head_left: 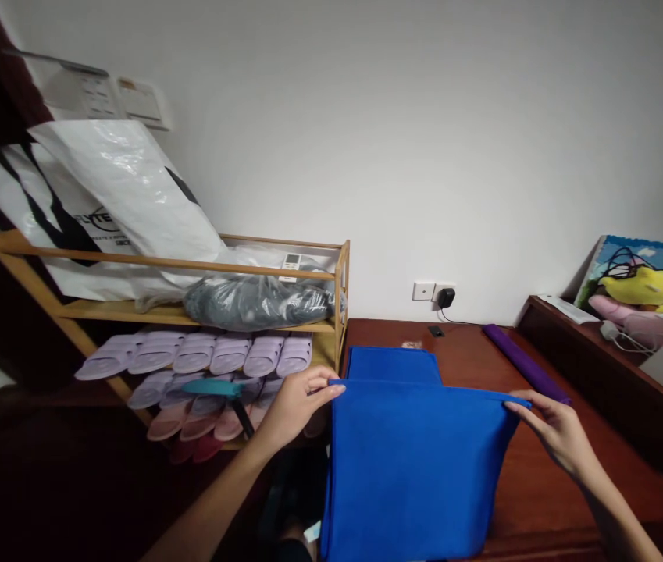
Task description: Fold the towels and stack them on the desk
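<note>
A blue cloth (pixel 416 468) hangs in front of me by its two upper corners, its top edge stretched between my hands. My left hand (pixel 304 396) pinches the left corner between thumb and fingers. At the right corner, my right hand (pixel 557 429) grips in the same way. Behind the hanging cloth, a second piece of blue cloth (pixel 393 365) lies flat and folded on the brown table (pixel 547 460). The lower end of the held cloth runs out at the bottom of the view.
A wooden rack (pixel 341 289) on the left bears white bags (pixel 132 187), a plastic-wrapped grey bundle (pixel 254 300) and rows of slippers (pixel 214 353). A purple roll (pixel 524 363) lies on the table. On the right, a raised ledge (pixel 594 351) holds a yellow plush toy (pixel 653 287). A black plug (pixel 446 297) sits in the wall.
</note>
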A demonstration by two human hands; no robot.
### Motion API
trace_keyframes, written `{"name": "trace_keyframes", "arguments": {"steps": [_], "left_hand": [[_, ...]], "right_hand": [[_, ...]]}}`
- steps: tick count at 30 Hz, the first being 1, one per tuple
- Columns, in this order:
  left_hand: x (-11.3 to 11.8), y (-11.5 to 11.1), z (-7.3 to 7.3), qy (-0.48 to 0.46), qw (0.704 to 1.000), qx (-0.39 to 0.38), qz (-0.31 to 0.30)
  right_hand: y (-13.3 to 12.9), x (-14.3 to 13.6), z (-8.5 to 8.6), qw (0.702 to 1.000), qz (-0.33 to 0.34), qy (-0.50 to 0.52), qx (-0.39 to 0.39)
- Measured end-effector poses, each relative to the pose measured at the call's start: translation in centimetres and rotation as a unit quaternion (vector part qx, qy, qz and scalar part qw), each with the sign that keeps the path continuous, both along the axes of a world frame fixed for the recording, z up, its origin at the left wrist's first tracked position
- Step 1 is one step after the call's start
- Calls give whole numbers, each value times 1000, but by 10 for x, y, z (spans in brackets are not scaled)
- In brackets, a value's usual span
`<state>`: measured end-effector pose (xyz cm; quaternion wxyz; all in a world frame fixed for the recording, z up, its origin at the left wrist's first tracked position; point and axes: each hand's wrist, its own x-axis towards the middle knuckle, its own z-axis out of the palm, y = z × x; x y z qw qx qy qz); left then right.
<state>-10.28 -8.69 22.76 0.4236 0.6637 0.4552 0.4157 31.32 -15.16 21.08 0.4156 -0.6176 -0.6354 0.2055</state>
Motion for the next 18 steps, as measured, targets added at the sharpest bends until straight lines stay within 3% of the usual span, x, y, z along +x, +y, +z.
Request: {"name": "trace_keyframes", "arguments": {"steps": [5,18], "left_hand": [[-5,-2,16,14,999,33,5],[-11,-4,37,48,997,55,-3]], "right_hand": [[0,-2,15,1000,-18,-11,11],[-2,-9,30,1000,-11,-3,22]]}}
